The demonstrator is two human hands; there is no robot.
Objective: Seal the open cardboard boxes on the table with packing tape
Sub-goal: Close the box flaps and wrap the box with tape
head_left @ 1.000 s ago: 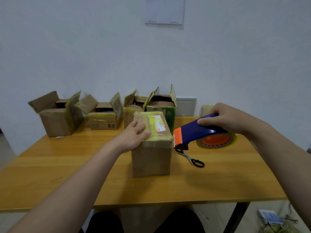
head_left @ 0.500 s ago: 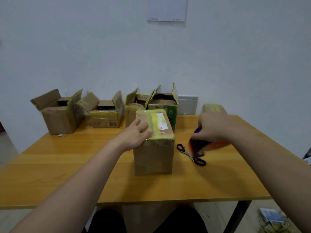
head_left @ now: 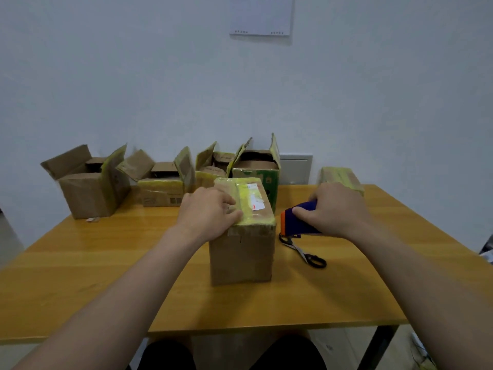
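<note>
White paper sheet (head_left: 260, 16) cropped at twelve o'clock, blue-and-orange plastic tape dispenser (head_left: 298, 222) half hidden under right hand (head_left: 338, 209)

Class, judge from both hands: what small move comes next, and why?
Probably swing the blue-and-orange tape dispenser onto the tall brown cardboard box: the right hand grips it just beside the box, while the left hand presses the closed top.

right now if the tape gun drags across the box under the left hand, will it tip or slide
Probably stays put: the left hand presses on the box top. Unheld, it might slide, light-looking cardboard on a smooth table. Its taped top looks glossy, so a grip there may slip.
</note>
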